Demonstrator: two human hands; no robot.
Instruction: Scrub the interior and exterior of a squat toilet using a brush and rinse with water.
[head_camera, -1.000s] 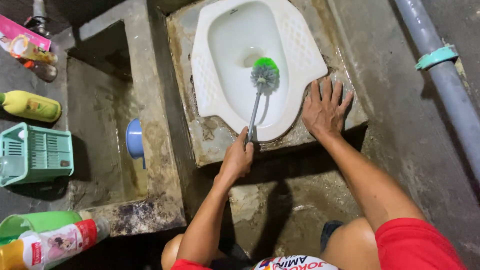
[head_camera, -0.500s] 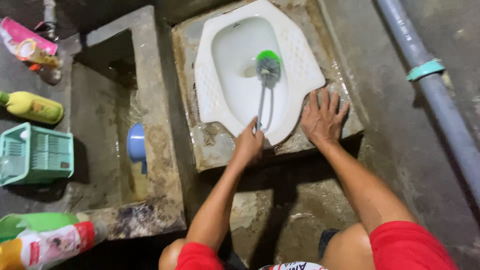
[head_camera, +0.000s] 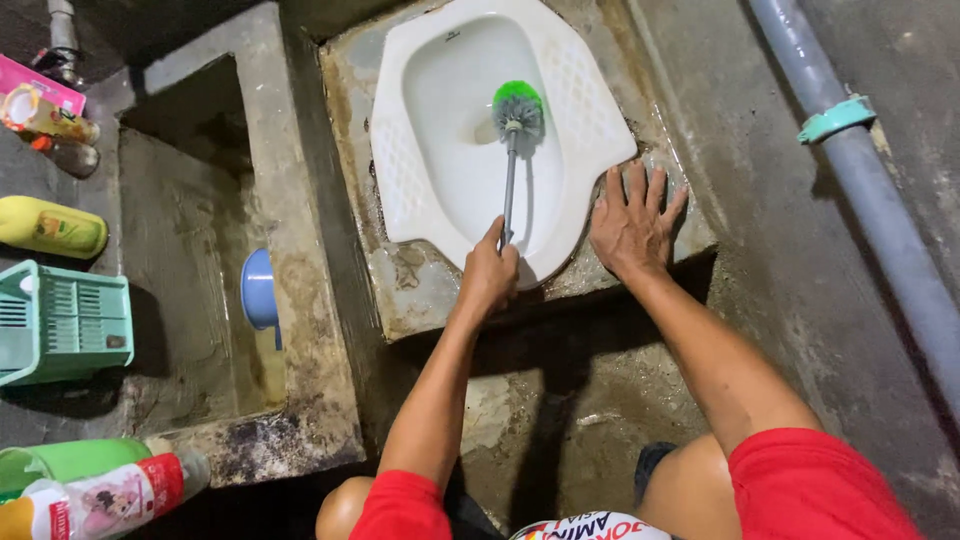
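White ceramic squat toilet pan (head_camera: 440, 150) sits in stained concrete platform (head_camera: 420, 285). Left hand (head_camera: 488, 275) grip clamped on grey-handled green toilet brush (head_camera: 516, 108), bristles inside bowl; right hand (head_camera: 632, 222) flat, fingers apart, on platform. Bowl looks whitish, surround grimy: scrubbing judged midway.

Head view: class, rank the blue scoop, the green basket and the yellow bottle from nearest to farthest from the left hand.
From the left hand:
1. Blue scoop, in the concrete trough just to its left.
2. Green basket, at the left edge.
3. Yellow bottle, left edge, above the basket.
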